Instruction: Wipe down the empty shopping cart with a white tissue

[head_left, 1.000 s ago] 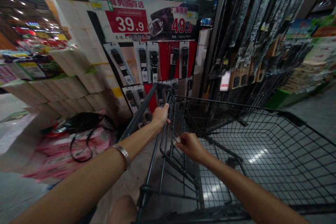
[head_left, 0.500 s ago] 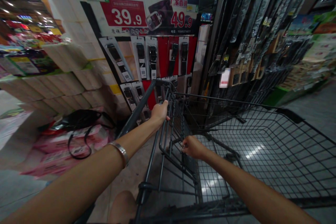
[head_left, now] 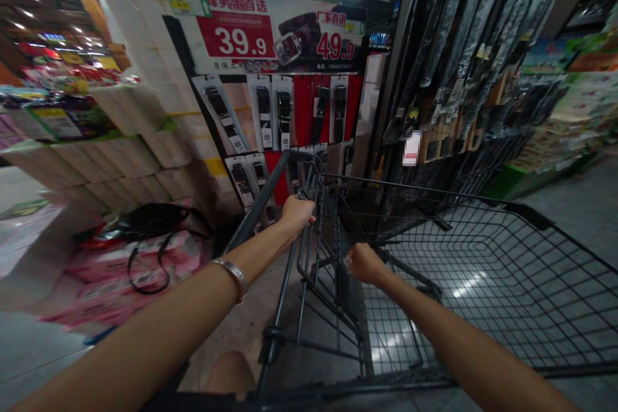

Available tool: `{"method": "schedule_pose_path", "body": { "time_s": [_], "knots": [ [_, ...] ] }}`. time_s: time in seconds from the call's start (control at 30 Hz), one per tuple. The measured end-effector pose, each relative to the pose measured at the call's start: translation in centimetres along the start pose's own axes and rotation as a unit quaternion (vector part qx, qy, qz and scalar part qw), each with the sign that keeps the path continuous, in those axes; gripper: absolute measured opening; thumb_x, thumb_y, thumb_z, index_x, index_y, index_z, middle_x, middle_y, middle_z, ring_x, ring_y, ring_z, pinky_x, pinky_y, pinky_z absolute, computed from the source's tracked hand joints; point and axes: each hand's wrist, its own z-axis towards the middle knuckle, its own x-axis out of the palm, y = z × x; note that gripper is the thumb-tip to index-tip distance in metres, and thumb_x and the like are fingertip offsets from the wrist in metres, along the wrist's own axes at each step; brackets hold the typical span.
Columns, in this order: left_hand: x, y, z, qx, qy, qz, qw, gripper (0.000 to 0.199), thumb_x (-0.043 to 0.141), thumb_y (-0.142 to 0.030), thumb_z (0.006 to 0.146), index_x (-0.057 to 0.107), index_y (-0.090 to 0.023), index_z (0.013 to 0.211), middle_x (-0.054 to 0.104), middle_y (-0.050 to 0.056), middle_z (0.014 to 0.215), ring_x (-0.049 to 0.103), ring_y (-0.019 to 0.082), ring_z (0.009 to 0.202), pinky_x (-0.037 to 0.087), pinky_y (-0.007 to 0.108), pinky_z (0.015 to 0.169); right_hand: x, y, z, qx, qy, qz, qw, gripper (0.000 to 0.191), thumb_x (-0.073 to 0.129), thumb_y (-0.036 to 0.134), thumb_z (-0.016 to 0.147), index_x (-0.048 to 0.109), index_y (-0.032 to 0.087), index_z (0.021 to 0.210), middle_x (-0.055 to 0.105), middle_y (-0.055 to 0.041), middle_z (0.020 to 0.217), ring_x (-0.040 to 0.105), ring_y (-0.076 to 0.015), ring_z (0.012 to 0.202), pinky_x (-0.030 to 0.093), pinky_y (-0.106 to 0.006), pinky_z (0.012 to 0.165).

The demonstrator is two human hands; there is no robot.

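A dark wire shopping cart (head_left: 487, 270) fills the lower right, its basket mesh showing the floor beneath. My left hand (head_left: 298, 211), below a silver bracelet (head_left: 234, 278) on the wrist, is closed at the folded wire frame (head_left: 309, 257) near the cart's handle (head_left: 255, 206). What its fingers grip is too small to make out. Over the near end of the basket, right of that frame, my right hand (head_left: 364, 264) is closed in a fist; something small and pale shows at its fingers but is unclear.
Packaged belts (head_left: 284, 109) hang beneath a price sign (head_left: 241, 35) ahead. Plastic-wrapped dark goods (head_left: 449, 26) hang at the right. Stacked paper packs (head_left: 116, 158) and pink packages (head_left: 145, 261) with a black bag (head_left: 149, 219) stand at the left.
The view has shifted slightly, with the sign lower in it. My right hand has moved a little to the right, away from the wire frame. My left hand stays at the frame.
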Motion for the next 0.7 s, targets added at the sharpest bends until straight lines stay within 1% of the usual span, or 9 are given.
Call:
{"method": "schedule_pose_path", "body": {
  "time_s": [0.07,0.1,0.23,0.33,0.43,0.5,0.53,0.6,0.7],
  "knots": [
    [-0.1,-0.1,-0.2,0.000,0.000,-0.001,1.000,0.011,0.052,-0.006,0.072,0.051,-0.015,0.066,0.045,-0.004,0.041,0.050,0.011,0.037,0.035,0.018,0.037,-0.3,0.2,0.4,0.004,-0.049,0.048,0.998,0.021,0.054,0.013,0.074,0.063,0.012,0.055,0.061,-0.0070,0.056,0.052,-0.0121,0.053,0.027,-0.024,0.049],
    [-0.1,-0.2,-0.3,-0.001,0.001,-0.001,1.000,0.011,0.052,-0.006,0.072,0.051,-0.015,0.066,0.045,-0.004,0.041,0.049,0.011,0.036,0.035,0.018,0.038,-0.3,0.3,0.5,-0.002,-0.060,0.072,0.996,0.020,0.054,0.012,0.072,0.062,0.012,0.054,0.059,-0.0054,0.054,0.050,-0.0114,0.052,0.027,-0.023,0.049],
    [-0.2,-0.4,-0.6,-0.010,0.006,0.001,1.000,0.011,0.052,-0.006,0.073,0.051,-0.015,0.066,0.046,-0.005,0.040,0.044,0.009,0.032,0.035,0.018,0.038,0.8,1.0,0.5,-0.041,-0.028,0.153,0.987,0.013,0.055,0.006,0.062,0.057,0.013,0.051,0.054,0.0012,0.050,0.047,-0.0092,0.053,0.026,-0.020,0.049],
    [-0.2,-0.5,-0.6,-0.017,0.003,0.003,1.000,0.010,0.053,-0.006,0.073,0.053,-0.014,0.068,0.046,-0.005,0.040,0.045,0.009,0.032,0.036,0.018,0.039,1.6,1.1,0.3,-0.055,-0.023,0.194,0.979,0.013,0.051,0.007,0.061,0.055,0.014,0.051,0.049,0.0034,0.048,0.044,-0.0083,0.052,0.025,-0.020,0.049],
    [-0.2,-0.5,-0.6,-0.019,0.004,0.007,1.000,0.009,0.053,-0.006,0.073,0.054,-0.014,0.069,0.045,-0.005,0.039,0.045,0.009,0.033,0.037,0.018,0.040,1.5,1.4,0.3,-0.050,-0.023,0.274,0.960,0.010,0.052,0.011,0.061,0.056,0.014,0.053,0.047,0.0044,0.048,0.043,-0.0083,0.051,0.026,-0.020,0.049],
    [-0.1,-0.4,-0.5,-0.020,0.002,0.011,1.000,0.008,0.053,-0.007,0.073,0.055,-0.014,0.069,0.045,-0.005,0.039,0.045,0.009,0.033,0.037,0.018,0.040,0.7,2.2,0.4,-0.030,-0.028,0.364,0.931,0.006,0.055,0.014,0.060,0.061,0.013,0.060,0.053,0.0036,0.052,0.046,-0.0094,0.053,0.030,-0.020,0.050],
    [-0.1,-0.4,-0.5,-0.019,0.001,0.011,1.000,0.009,0.053,-0.007,0.073,0.055,-0.014,0.068,0.045,-0.004,0.039,0.045,0.009,0.033,0.037,0.018,0.040,0.3,2.7,0.5,-0.023,-0.032,0.413,0.910,0.009,0.058,0.016,0.059,0.064,0.013,0.064,0.056,0.0025,0.056,0.048,-0.0103,0.055,0.033,-0.021,0.052],
    [-0.1,-0.4,-0.4,-0.016,0.002,0.009,1.000,0.009,0.053,-0.006,0.072,0.054,-0.014,0.067,0.046,-0.004,0.040,0.046,0.010,0.034,0.037,0.019,0.040,-0.7,3.9,0.5,-0.029,-0.038,0.506,0.861,0.016,0.064,0.025,0.060,0.067,0.013,0.070,0.061,-0.0005,0.063,0.052,-0.0120,0.060,0.038,-0.022,0.056],
    [-0.1,-0.4,-0.3,-0.014,0.001,0.012,1.000,0.009,0.053,-0.006,0.071,0.054,-0.014,0.067,0.047,-0.003,0.041,0.048,0.011,0.037,0.037,0.019,0.040,-1.9,5.1,0.5,-0.051,-0.027,0.613,0.788,0.033,0.064,0.045,0.066,0.067,0.013,0.067,0.063,-0.0043,0.067,0.053,-0.0130,0.062,0.041,-0.025,0.058]
  ]
}}
